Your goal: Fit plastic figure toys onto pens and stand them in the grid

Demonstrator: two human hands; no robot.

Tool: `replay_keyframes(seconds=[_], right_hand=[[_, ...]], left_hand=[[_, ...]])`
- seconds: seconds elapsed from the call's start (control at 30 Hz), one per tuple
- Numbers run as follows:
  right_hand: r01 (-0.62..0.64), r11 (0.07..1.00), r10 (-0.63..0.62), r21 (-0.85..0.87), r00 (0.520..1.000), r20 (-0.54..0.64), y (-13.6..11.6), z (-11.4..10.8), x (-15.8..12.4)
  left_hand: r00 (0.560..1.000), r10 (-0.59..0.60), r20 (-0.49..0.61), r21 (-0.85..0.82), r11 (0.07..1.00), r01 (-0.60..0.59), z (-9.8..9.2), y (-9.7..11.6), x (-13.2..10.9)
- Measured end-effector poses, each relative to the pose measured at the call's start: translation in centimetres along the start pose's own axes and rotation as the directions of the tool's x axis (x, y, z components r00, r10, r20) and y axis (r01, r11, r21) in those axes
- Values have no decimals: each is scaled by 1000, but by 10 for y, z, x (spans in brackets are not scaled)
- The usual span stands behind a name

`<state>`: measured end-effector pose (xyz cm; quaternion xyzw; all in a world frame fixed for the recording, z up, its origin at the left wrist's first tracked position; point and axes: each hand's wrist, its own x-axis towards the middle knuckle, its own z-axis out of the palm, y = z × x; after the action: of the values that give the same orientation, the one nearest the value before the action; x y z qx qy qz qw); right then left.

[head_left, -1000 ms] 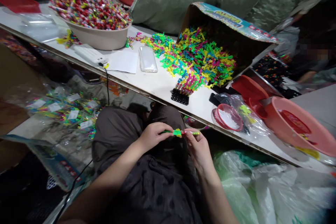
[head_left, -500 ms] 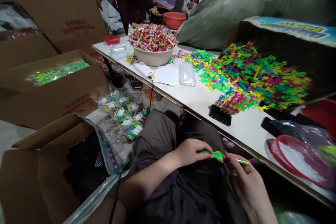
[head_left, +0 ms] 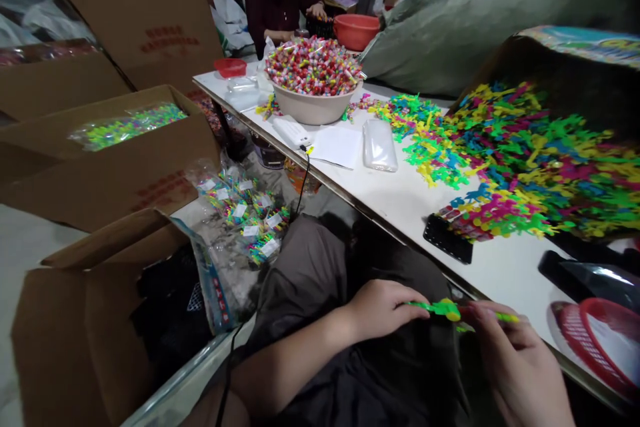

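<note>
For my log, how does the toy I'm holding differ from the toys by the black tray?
The held toy is single, gripped by the left hand and right hand; the tray toys cluster by the black tray. The held toy's figure shows green and yellow; the tray toys add pink and blue. Both are brightly colored.

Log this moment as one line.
left hand: pinching green-and-yellow toy | right hand: pinching yellow-ended stick | on table: heaped bowl, black holder

2 own hnds (head_left: 381, 308), 1 wht tbl (head_left: 395, 195)
</note>
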<state>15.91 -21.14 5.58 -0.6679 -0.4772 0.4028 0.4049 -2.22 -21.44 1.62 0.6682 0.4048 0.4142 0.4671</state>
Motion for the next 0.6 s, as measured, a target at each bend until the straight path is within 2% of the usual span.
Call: replay_keyframes(seconds=[0.17, 0.33, 0.6], right_hand=[[23, 993, -23, -115, 1000, 3, -2, -3, -5], [6, 991, -9, -135, 1000, -20, -1, -6, -7], [68, 970, -58, -231, 997, 51, -5, -11, -8]], left_hand=[[998, -14, -63, -26, 1000, 13, 9, -5, -1], [999, -4, -46, -13, 1000, 3, 10, -6, -3], [990, 69, 121, 169, 982, -89, -10, 12, -2]])
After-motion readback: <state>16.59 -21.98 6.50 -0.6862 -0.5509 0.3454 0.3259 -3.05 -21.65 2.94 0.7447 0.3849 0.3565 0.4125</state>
